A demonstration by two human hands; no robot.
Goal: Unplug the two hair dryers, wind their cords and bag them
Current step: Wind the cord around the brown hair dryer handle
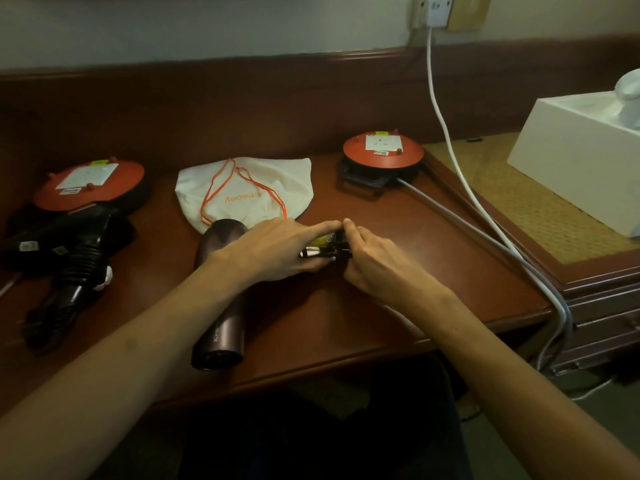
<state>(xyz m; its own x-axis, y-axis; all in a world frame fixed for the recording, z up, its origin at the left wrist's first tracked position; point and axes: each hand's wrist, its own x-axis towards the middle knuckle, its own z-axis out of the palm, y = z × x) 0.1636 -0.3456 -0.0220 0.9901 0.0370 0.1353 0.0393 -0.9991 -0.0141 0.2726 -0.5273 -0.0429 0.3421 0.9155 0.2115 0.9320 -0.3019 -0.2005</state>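
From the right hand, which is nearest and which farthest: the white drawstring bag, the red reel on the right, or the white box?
1. white drawstring bag, just behind-left of the right hand
2. right red reel, behind it
3. white box, far right

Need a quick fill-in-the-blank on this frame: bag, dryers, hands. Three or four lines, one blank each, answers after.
1. The drawstring bag on the desk is white with ____ cords.
2. The brown hair dryer lies partly under the ____ forearm.
3. The left hand and right hand meet over a small ____ bundle.
4. The black hair dryer lies at the ____ end of the desk.

Answers: orange; left; black; left
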